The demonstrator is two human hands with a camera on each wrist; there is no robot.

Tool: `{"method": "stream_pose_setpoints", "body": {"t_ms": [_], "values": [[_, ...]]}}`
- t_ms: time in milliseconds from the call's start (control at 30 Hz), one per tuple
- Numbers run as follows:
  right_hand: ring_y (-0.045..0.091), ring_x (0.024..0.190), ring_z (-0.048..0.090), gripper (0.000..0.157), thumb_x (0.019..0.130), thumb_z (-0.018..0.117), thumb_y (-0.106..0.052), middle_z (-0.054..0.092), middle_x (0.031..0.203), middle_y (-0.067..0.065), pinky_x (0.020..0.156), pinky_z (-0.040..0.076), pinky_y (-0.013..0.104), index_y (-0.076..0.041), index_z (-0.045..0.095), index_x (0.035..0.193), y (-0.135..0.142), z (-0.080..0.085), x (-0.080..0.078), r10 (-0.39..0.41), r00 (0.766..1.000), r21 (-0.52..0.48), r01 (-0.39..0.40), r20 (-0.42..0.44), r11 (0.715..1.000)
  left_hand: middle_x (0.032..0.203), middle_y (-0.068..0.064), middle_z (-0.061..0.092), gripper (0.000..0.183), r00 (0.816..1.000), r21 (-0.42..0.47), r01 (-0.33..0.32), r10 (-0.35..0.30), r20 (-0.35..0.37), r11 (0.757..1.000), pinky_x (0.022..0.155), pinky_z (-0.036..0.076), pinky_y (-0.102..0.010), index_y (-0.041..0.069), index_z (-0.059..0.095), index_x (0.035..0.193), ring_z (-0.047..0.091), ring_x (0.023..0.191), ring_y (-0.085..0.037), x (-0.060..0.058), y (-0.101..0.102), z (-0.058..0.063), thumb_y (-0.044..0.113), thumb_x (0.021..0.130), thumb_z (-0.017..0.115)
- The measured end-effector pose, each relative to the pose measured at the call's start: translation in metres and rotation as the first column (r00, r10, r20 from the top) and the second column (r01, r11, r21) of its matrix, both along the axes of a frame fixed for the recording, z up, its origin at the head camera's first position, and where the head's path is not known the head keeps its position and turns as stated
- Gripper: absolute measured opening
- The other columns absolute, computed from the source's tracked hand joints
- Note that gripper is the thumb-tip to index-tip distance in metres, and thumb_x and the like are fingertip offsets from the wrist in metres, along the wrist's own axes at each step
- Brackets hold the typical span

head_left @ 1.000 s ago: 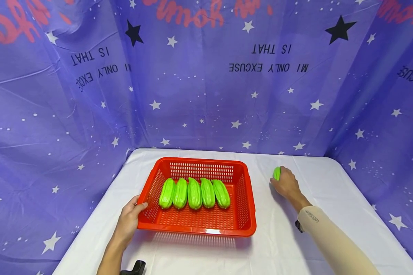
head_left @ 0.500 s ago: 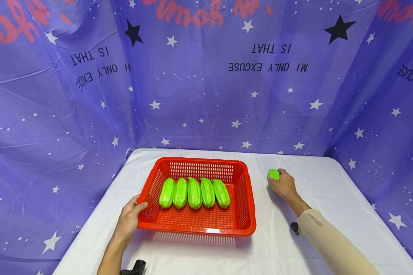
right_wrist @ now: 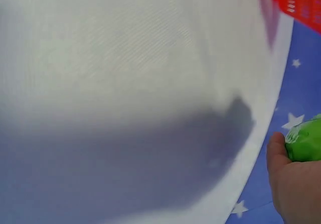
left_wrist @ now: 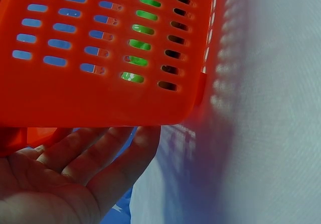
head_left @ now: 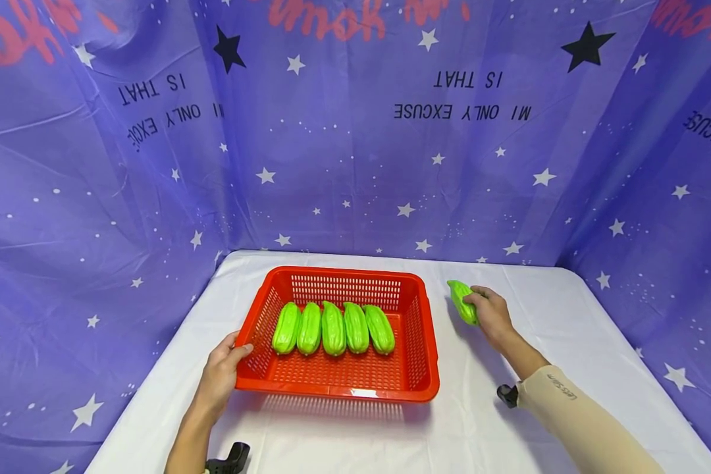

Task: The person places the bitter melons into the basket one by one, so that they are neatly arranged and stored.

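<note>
A red plastic basket (head_left: pixel 338 388) with slotted walls is on the table, a row of several bright green ridged gourds (head_left: pixel 334 329) lying side by side inside. My left hand (head_left: pixel 219 372) grips its left rim, thumb over the edge; the left wrist view shows the fingers (left_wrist: pixel 120 169) reaching under the rim beside the slotted wall (left_wrist: pixel 100 98). To the right of the basket, my right hand (head_left: pixel 492 316) holds another green ridged gourd (head_left: pixel 460 299) between thumb and fingers, its narrow end pointing away to the left. In the right wrist view only part of this gourd (right_wrist: pixel 307 141) shows.
A white cloth (head_left: pixel 509 421) covers the table. Purple star-printed curtains (head_left: pixel 355 164) hang along the back and both sides. Each forearm carries a black wrist device (head_left: pixel 231 459), and a beige sleeve (head_left: pixel 580 415) covers the right one.
My right hand has moved slightly left with the gourd, which has turned so that more of its length shows. My left hand keeps its hold on the basket.
</note>
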State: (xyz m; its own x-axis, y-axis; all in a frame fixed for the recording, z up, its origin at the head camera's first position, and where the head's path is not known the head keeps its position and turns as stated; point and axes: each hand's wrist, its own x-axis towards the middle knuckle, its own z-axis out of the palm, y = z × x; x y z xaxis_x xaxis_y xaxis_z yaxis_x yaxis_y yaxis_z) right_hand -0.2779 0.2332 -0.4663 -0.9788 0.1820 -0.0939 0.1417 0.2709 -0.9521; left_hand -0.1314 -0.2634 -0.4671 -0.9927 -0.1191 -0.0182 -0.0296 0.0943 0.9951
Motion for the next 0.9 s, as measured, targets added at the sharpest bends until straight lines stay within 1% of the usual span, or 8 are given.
{"method": "stream_pose_setpoints", "body": {"t_ms": [67,233,367,467,533,700,800,900], "values": [[0.017,0.104,0.051,0.055,0.095,0.056,-0.012,0.048,0.14,0.023,0.077,0.048,0.017,0.003,0.046,0.147,-0.003,0.005,0.002,0.007,1.0,-0.08,-0.008,-0.016,0.997,0.119,-0.026,0.058,0.039,1.0,0.002,0.001,-0.001,0.002,1.0,0.078,0.058,-0.034,-0.005,0.046,0.14,0.066,0.098,-0.029,0.0,-0.001,0.0,0.008,0.105,0.041],[0.01,0.091,0.055,0.054,0.095,0.052,-0.007,0.049,0.13,0.022,0.071,0.052,0.018,0.003,0.044,0.148,-0.016,0.023,0.01,0.043,0.998,-0.165,-0.051,-0.051,0.985,0.117,-0.025,0.059,0.038,1.0,0.004,0.004,-0.004,0.0,1.0,0.077,0.058,-0.035,-0.006,0.045,0.14,0.067,0.097,-0.03,0.0,-0.001,0.0,0.009,0.105,0.041],[0.012,0.084,0.06,0.054,0.094,0.046,-0.001,0.048,0.123,0.023,0.069,0.056,0.023,0.006,0.04,0.148,-0.03,0.04,0.019,0.095,0.991,-0.237,-0.114,-0.091,0.965,0.118,-0.025,0.059,0.037,1.0,0.006,0.001,-0.001,-0.001,1.0,0.077,0.058,-0.034,-0.006,0.046,0.138,0.067,0.096,-0.028,0.001,-0.002,0.0,0.008,0.105,0.041],[0.013,0.085,0.061,0.054,0.095,0.045,-0.001,0.048,0.122,0.023,0.07,0.057,0.025,0.007,0.038,0.148,-0.041,0.052,0.024,0.139,0.984,-0.242,-0.162,-0.109,0.957,0.118,-0.025,0.059,0.037,1.0,0.009,0.003,-0.003,-0.003,1.0,0.078,0.058,-0.035,-0.006,0.047,0.138,0.067,0.097,-0.029,0.001,-0.002,0.001,0.008,0.105,0.041],[0.013,0.086,0.06,0.053,0.095,0.047,-0.002,0.05,0.122,0.024,0.07,0.056,0.024,0.007,0.041,0.147,-0.049,0.059,0.028,0.158,0.98,-0.206,-0.18,-0.118,0.962,0.118,-0.025,0.059,0.037,1.0,0.012,0.006,-0.006,-0.003,1.0,0.077,0.058,-0.035,-0.006,0.047,0.138,0.067,0.097,-0.03,0.001,-0.002,0.001,0.008,0.105,0.04],[0.017,0.093,0.058,0.051,0.094,0.056,-0.008,0.057,0.123,0.023,0.072,0.053,0.022,0.003,0.05,0.143,-0.068,0.071,0.036,0.197,0.972,-0.05,-0.205,-0.131,0.977,0.12,-0.025,0.058,0.037,1.0,0.017,0.015,-0.015,0.002,1.0,0.078,0.058,-0.035,-0.004,0.046,0.139,0.067,0.099,-0.03,0.0,-0.001,0.001,0.01,0.106,0.041],[0.024,0.099,0.059,0.051,0.095,0.058,-0.013,0.057,0.127,0.023,0.075,0.054,0.026,0.0,0.051,0.143,-0.079,0.075,0.04,0.241,0.962,0.045,-0.237,-0.127,0.97,0.121,-0.025,0.057,0.037,1.0,0.018,0.019,-0.019,0.004,1.0,0.079,0.057,-0.035,-0.004,0.046,0.14,0.066,0.1,-0.03,0.001,-0.001,0.001,0.01,0.106,0.041],[0.03,0.106,0.061,0.051,0.097,0.057,-0.018,0.058,0.132,0.022,0.081,0.055,0.032,-0.003,0.05,0.145,-0.089,0.076,0.043,0.284,0.952,0.16,-0.265,-0.11,0.951,0.12,-0.024,0.057,0.036,1.0,0.017,0.02,-0.02,0.003,1.0,0.079,0.057,-0.035,-0.004,0.046,0.139,0.066,0.1,-0.029,0.001,-0.001,0.0,0.01,0.106,0.04]]}}
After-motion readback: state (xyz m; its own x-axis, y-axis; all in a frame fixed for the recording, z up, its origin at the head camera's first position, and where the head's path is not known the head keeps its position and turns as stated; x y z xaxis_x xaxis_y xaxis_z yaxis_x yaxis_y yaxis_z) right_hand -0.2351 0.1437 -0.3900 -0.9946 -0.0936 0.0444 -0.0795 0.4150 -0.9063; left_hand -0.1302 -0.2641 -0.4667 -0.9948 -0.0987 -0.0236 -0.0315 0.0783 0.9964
